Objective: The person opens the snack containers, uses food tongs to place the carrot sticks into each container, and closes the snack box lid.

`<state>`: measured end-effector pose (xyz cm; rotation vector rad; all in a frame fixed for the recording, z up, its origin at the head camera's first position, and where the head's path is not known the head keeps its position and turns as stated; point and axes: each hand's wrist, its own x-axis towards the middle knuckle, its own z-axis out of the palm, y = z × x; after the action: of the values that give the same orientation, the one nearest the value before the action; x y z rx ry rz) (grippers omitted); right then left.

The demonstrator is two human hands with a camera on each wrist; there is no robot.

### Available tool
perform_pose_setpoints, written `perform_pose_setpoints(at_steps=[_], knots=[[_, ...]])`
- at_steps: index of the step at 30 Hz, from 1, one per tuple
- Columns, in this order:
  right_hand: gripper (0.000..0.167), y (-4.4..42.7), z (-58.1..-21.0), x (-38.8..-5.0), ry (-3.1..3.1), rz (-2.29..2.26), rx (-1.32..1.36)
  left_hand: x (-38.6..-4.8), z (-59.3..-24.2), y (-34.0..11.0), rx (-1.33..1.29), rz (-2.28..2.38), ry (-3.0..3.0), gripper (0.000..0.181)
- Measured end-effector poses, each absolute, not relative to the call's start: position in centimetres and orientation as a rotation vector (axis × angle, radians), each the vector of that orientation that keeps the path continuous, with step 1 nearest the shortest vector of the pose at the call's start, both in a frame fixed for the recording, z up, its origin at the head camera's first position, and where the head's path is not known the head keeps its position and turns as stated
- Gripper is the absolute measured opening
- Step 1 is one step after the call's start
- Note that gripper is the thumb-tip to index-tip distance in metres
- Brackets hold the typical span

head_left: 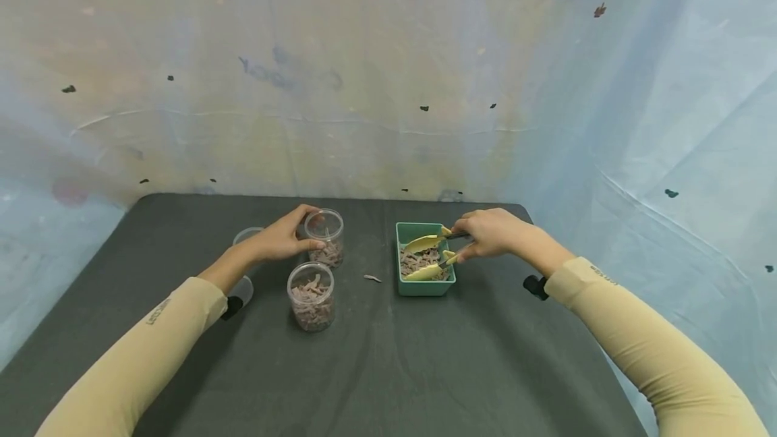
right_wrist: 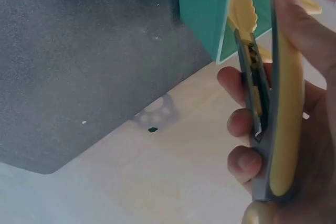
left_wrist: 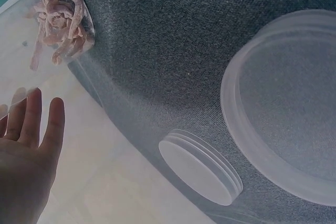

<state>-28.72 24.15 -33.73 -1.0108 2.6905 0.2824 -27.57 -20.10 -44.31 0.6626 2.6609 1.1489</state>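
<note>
My left hand (head_left: 276,240) grips a clear plastic jar (head_left: 317,226) near its top, thumb on the near side and fingers on the far side. Pale pinkish-brown strips (left_wrist: 60,22) lie at the bottom of that jar. Closer to me stands a second clear jar (head_left: 311,305), fuller of the same strips. My right hand (head_left: 490,231) holds yellow and grey tongs (right_wrist: 286,108) by the handles. Their scalloped yellow ends are spread apart inside a green bin (head_left: 427,288), over more strips (head_left: 419,259). The tips' contact with the strips is hard to make out.
A single loose strip (head_left: 373,278) lies on the dark table (head_left: 388,369) between jars and bin. Two clear lids, one of them a round lid (left_wrist: 199,169), are beside my left forearm. A hanging plastic sheet (head_left: 376,73) borders the table's far edge.
</note>
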Motion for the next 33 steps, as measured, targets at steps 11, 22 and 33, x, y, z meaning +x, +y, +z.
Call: perform_pose_setpoints(at_steps=[11, 22, 33], knots=[[0.045, 24.4, -34.0, -28.4, 2.689, 0.231, -1.064, -27.5, -44.0, -20.4, 0.678, 1.147, 2.657, 0.084], [0.029, 25.7, -35.0, -28.4, 2.752, 0.025, -1.066, -27.9, -44.1, -20.5, 0.656, 1.143, 2.657, 0.086], [0.028, 27.0, -35.3, -28.0, 2.831, -0.102, -1.079, -28.2, -43.6, -20.7, 0.64, 1.144, 2.649, 0.085]])
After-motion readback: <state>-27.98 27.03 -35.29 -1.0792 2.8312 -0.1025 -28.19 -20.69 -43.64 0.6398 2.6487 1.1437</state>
